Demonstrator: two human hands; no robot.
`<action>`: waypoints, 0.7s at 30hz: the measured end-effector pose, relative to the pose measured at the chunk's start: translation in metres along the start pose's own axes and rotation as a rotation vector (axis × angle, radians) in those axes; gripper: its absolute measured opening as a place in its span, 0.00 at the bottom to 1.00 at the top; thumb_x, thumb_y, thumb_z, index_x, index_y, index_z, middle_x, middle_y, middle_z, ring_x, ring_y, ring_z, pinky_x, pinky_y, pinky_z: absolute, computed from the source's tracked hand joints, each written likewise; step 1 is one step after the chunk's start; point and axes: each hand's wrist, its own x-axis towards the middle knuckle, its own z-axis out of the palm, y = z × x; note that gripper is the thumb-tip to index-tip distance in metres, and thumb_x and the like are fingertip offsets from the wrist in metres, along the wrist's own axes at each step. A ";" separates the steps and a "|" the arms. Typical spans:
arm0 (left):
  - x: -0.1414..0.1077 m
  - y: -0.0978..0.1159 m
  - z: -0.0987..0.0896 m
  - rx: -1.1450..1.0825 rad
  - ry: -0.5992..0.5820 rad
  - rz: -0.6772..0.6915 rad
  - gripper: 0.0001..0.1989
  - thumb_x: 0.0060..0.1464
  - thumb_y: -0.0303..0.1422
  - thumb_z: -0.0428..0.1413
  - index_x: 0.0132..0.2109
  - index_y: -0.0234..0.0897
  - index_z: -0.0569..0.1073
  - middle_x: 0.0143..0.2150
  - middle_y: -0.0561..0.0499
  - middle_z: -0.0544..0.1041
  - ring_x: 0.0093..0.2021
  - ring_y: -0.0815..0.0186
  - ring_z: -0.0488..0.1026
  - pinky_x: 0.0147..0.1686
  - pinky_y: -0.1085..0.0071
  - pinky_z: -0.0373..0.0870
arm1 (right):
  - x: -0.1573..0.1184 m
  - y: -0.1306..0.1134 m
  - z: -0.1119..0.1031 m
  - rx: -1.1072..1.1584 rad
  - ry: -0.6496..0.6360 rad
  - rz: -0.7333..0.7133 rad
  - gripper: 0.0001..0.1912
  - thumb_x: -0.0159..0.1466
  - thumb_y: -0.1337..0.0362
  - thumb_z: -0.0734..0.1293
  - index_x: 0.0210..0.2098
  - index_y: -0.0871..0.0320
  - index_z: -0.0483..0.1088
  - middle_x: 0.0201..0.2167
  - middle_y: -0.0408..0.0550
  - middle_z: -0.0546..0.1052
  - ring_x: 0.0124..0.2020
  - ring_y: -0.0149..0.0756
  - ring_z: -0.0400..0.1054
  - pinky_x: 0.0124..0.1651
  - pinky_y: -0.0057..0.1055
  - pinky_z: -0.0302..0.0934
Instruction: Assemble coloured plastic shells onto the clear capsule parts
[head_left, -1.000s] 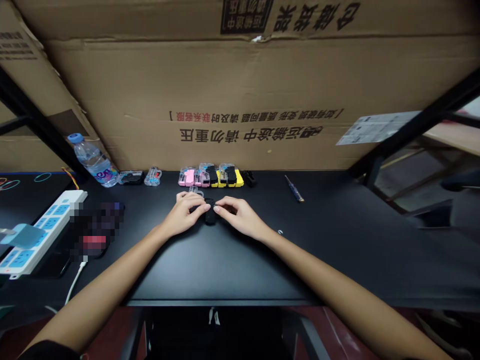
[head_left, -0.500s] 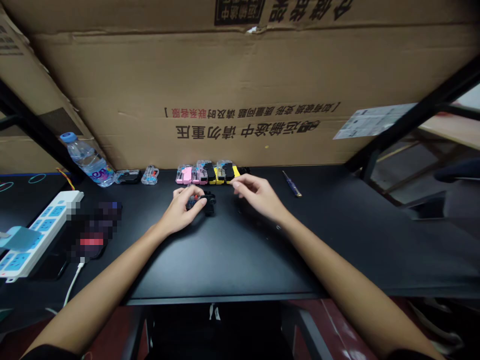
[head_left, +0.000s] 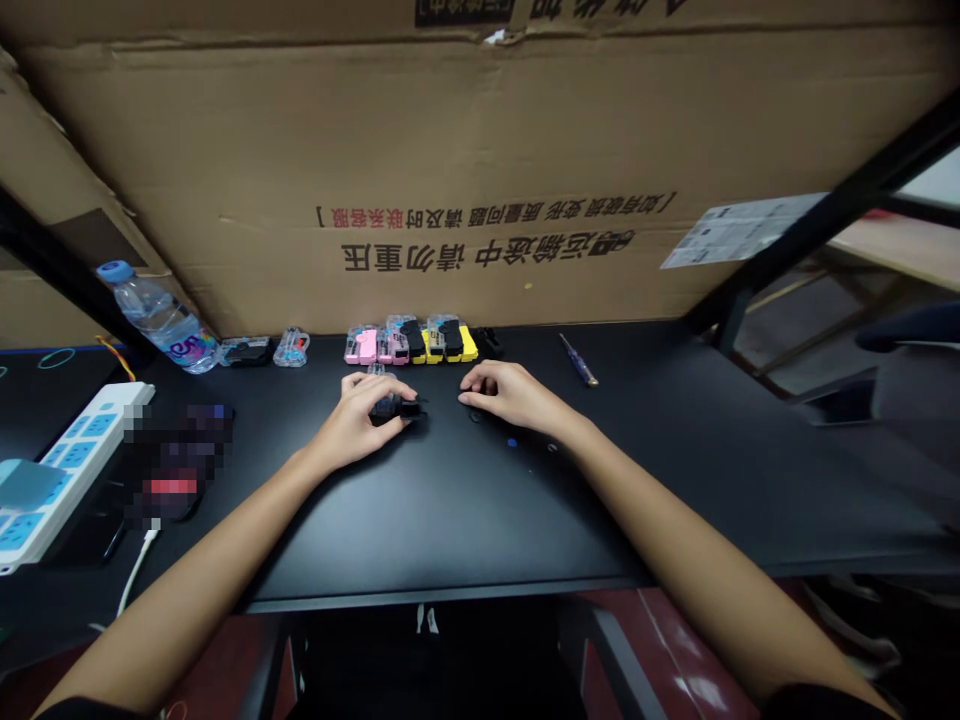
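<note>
My left hand (head_left: pixel 366 415) grips a small device of clear and black plastic (head_left: pixel 410 408) on the black desk, thumb and fingers closed around it. To its right, my right hand (head_left: pixel 508 394) rests low over the desktop with fingers drawn together; whatever they pinch, if anything, is hidden. Just below those fingertips lies a small dark curved piece (head_left: pixel 475 416). Beneath the right wrist are a tiny blue piece (head_left: pixel 512 442) and a small shiny piece (head_left: pixel 553 448). Behind both hands stands a row of similar clear devices with pink (head_left: pixel 366 346), black and yellow parts (head_left: pixel 468 345).
A screwdriver (head_left: pixel 579 362) lies at the back right. Further left are another clear device (head_left: pixel 292 348), a black one (head_left: pixel 247 351), a water bottle (head_left: pixel 161 320), a power strip (head_left: pixel 84 452) and a blurred-out phone with a white cable (head_left: pixel 135 575). Cardboard (head_left: pixel 480 130) walls the back.
My right hand has come down from beside the yellow device to the desktop, nearer me. The device in my left hand has turned a little. The view has shifted slightly.
</note>
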 end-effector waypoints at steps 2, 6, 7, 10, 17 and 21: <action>0.000 -0.002 -0.001 0.025 -0.033 0.035 0.08 0.64 0.32 0.59 0.50 0.44 0.77 0.55 0.49 0.84 0.58 0.58 0.78 0.66 0.55 0.54 | 0.000 -0.002 0.005 0.011 0.011 -0.037 0.07 0.61 0.60 0.75 0.35 0.56 0.78 0.32 0.47 0.79 0.30 0.37 0.70 0.35 0.33 0.63; -0.001 -0.003 -0.002 0.054 -0.090 0.096 0.10 0.64 0.30 0.59 0.51 0.45 0.77 0.56 0.50 0.83 0.60 0.58 0.76 0.66 0.56 0.52 | -0.001 -0.008 0.010 0.065 0.000 -0.091 0.06 0.63 0.60 0.73 0.35 0.56 0.77 0.30 0.46 0.79 0.30 0.36 0.70 0.36 0.32 0.64; -0.001 -0.003 -0.003 0.059 -0.105 0.096 0.10 0.64 0.30 0.60 0.51 0.45 0.78 0.57 0.50 0.83 0.61 0.58 0.75 0.66 0.56 0.52 | -0.001 -0.009 0.011 0.080 -0.004 -0.095 0.06 0.64 0.59 0.73 0.36 0.56 0.78 0.29 0.46 0.79 0.29 0.36 0.70 0.36 0.33 0.65; -0.001 -0.003 -0.004 0.063 -0.132 0.086 0.11 0.63 0.36 0.64 0.52 0.46 0.78 0.58 0.49 0.82 0.61 0.56 0.74 0.66 0.55 0.51 | -0.002 -0.014 0.013 0.117 0.015 -0.113 0.11 0.66 0.55 0.73 0.39 0.56 0.81 0.31 0.48 0.80 0.30 0.38 0.72 0.37 0.34 0.67; -0.001 -0.003 -0.005 0.066 -0.172 0.081 0.16 0.61 0.44 0.66 0.54 0.48 0.79 0.59 0.48 0.81 0.62 0.53 0.73 0.69 0.52 0.51 | -0.006 -0.024 0.016 0.129 0.100 -0.183 0.16 0.68 0.49 0.72 0.40 0.54 0.84 0.35 0.50 0.80 0.33 0.39 0.73 0.40 0.37 0.69; -0.001 -0.005 -0.003 0.072 -0.172 0.084 0.15 0.63 0.42 0.64 0.55 0.48 0.78 0.60 0.48 0.80 0.63 0.54 0.72 0.69 0.51 0.49 | -0.006 -0.022 0.016 0.109 0.092 -0.170 0.17 0.70 0.48 0.70 0.42 0.54 0.83 0.32 0.48 0.80 0.32 0.38 0.71 0.38 0.35 0.66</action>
